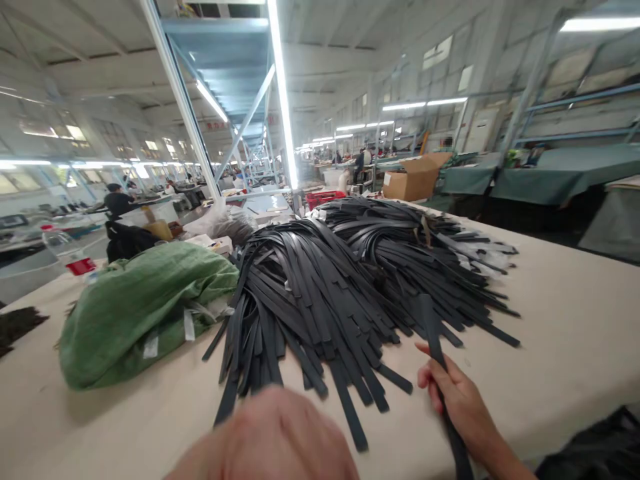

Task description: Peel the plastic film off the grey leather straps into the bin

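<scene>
Open room first. The pale table [565, 313] lies bare to the right of the pile, a wide strip out to its right-hand edge. Past that edge comes a dark gap, then a table under a green cloth [550, 177]. At the near right corner some dark material [595, 443] sits close by my forearm. On the left, less room: a green sack [145, 310] takes up much of the surface, with a narrower bare strip in front of it. A bottle [60, 247] stands behind the sack. Beyond the pile's far side, a red basket [324, 199] and an open cardboard box [417, 177].

The pile of black straps [315, 293] fills the middle, loose ends fanned towards me; the nearest end reaches well down the table.

My right hand [457, 397] is at the pile's near right side, fingers curled about one black strap [434, 333]. Its upper end points away from me, over the pile's border; I cannot tell whether it touches. The lower length runs down past my wrist and out of view.

My left hand [275, 437] is low in the foreground, before the pile, badly blurred. Fingers hidden; cannot tell whether they are spread or pinching anything.
</scene>
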The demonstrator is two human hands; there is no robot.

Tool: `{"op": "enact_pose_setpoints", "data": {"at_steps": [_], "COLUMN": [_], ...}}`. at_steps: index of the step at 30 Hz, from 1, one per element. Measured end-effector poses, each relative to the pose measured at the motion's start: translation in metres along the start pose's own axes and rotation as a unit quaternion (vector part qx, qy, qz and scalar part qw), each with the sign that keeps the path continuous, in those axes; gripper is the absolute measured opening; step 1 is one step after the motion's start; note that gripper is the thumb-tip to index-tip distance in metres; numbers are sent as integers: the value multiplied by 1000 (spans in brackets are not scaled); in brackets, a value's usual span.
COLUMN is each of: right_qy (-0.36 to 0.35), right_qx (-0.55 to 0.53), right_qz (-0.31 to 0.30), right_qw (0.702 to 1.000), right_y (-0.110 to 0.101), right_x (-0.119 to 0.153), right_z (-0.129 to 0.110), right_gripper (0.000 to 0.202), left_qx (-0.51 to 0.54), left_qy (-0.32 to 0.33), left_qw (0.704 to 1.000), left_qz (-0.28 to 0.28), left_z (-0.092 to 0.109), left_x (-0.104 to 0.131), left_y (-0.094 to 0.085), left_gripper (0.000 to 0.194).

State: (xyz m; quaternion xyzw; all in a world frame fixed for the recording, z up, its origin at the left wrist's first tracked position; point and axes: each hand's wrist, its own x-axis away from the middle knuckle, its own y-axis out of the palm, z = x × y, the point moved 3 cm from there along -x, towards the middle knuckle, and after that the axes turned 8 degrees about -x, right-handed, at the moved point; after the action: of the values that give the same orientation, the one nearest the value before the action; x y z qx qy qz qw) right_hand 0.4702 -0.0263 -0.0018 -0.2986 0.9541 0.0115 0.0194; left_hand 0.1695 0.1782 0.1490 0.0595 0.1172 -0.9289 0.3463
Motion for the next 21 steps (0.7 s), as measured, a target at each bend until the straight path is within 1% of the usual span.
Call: {"op": "enact_pose_setpoints", "data": {"at_steps": [1, 2, 4, 5, 6, 7, 8, 9, 10, 11, 13, 15, 17, 19, 21], "right_qy": [-6, -12, -18, -20, -20, -19, -18, -17, -16, -16, -17, -20, -22, -26, -28], "right_qx": [10, 20, 35, 38, 39, 39, 37, 36, 35, 35, 36, 36, 29, 17, 9], "right_qz": [-3, -6, -4, -1, 2, 3, 3, 3, 2, 2, 8, 11, 7, 5, 5], "right_qw": [1000, 1000, 999, 999, 999, 999, 999, 999, 999, 999, 999, 999, 999, 999, 1000], "right_y": [1, 2, 3, 4, 4, 5, 5, 6, 6, 6, 6, 5, 5, 6, 7], "right_x": [1, 3, 3, 2, 1, 0, -1, -1, -2, -1, -1, -1, -1, -2, -2], "right_z": [0, 0, 0, 0, 1, 1, 2, 2, 2, 1, 1, 0, 0, 0, -1], "right_gripper": [58, 56, 52, 51, 49, 48, 47, 46, 45, 44, 42, 41, 40, 39, 38], "left_qx": [-29, -70, -172, -243, -333, -412, -467, -504, -513, -502, -452, -402, -370, -324, -263], "left_qy": [23, 49, 78, 76, 62, 42, 18, 0, -17, -30, -51, -71, -88, -97, -98], "left_qw": [999, 996, 982, 965, 937, 904, 877, 856, 850, 855, 877, 895, 906, 921, 939], "left_qz": [-18, -20, 26, 56, 85, 105, 114, 116, 120, 128, 154, 179, 188, 195, 200], "left_z": [-3, -8, -27, -41, -57, -73, -89, -104, -116, -126, -140, -146, -149, -147, -143], "left_x": [-30, -63, -126, -154, -176, -192, -204, -211, -216, -218, -221, -224, -228, -229, -221], "left_y": [1, 1, -5, -10, -15, -19, -22, -24, -24, -24, -24, -26, -28, -30, -31], "left_gripper": [57, 57, 55, 52, 47, 42, 38, 35, 32, 30, 23, 16, 13, 14, 19]}}
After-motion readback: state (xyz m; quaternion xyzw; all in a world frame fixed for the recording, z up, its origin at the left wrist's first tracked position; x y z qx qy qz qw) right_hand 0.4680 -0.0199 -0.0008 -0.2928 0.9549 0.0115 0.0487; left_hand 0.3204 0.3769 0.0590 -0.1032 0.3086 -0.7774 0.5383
